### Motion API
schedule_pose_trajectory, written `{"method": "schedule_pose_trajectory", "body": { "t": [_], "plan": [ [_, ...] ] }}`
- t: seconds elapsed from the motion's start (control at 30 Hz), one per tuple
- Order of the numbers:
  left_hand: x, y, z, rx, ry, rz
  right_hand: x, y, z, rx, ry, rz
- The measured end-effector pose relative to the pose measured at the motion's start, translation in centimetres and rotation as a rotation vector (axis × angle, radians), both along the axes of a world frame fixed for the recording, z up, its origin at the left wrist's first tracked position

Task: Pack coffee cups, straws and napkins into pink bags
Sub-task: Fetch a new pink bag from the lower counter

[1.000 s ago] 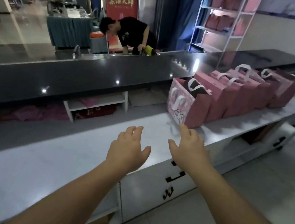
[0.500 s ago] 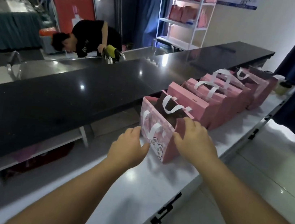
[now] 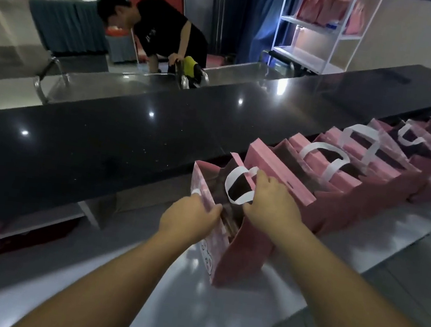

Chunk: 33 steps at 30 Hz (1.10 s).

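Nearest pink bag (image 3: 240,252) upright on the pale steel counter (image 3: 228,317), first in a row of pink bags (image 3: 367,179) running off to the right, side touching the next one. Left hand (image 3: 190,219) pinching the near-left rim of the mouth; right hand (image 3: 272,204) gripping the opposite rim, fingers curled over the edge beside the white handle (image 3: 236,185). Mouth partly spread, interior dark; contents not readable. No cups, straws or napkins in view.

Step in hand, by judgement: opening the bag wide for loading.

To do it well:
- Pull rims apart evenly, both hands level, to square the gussets rather than crease one side.
- Keep the base flat on the counter; no lifting while spreading.
- Tuck white handles outward, clear of the opening.
- Ease away from the neighbouring bag to avoid tipping the row.
- Gentle tension only; paper rim likely to tear at the handle slots.

Black raised countertop (image 3: 129,134) behind; a person (image 3: 166,31) bent over beyond it.
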State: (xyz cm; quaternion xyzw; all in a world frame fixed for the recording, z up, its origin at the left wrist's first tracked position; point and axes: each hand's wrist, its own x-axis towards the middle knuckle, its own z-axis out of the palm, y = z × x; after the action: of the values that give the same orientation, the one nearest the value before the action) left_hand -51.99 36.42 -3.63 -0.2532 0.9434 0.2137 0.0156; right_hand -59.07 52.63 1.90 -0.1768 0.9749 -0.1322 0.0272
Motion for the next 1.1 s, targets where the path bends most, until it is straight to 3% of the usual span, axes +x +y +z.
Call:
{"method": "schedule_pose_trajectory", "body": {
  "t": [0.2,0.37,0.6,0.87,1.1],
  "plan": [
    [-2.0,0.4,0.0,-0.04,-0.054,0.097,-3.2,-1.0,-0.8,0.141,-0.09,0.038],
    [-2.2,-0.3,-0.2,0.041,-0.058,0.225,-4.9,-0.9,-0.6,0.01,-0.07,0.015],
    [1.6,-2.5,0.8,0.123,0.028,0.367,-5.3,-1.3,0.5,-0.02,-0.168,0.064],
    [14.7,-7.0,2.8,0.151,0.107,0.546,3.6,-8.6,0.6,-0.002,-0.205,0.341],
    [32.9,-12.0,4.1,0.152,0.207,0.75,18.0,-18.5,-0.2,-0.094,-0.196,0.546]
  ]
}}
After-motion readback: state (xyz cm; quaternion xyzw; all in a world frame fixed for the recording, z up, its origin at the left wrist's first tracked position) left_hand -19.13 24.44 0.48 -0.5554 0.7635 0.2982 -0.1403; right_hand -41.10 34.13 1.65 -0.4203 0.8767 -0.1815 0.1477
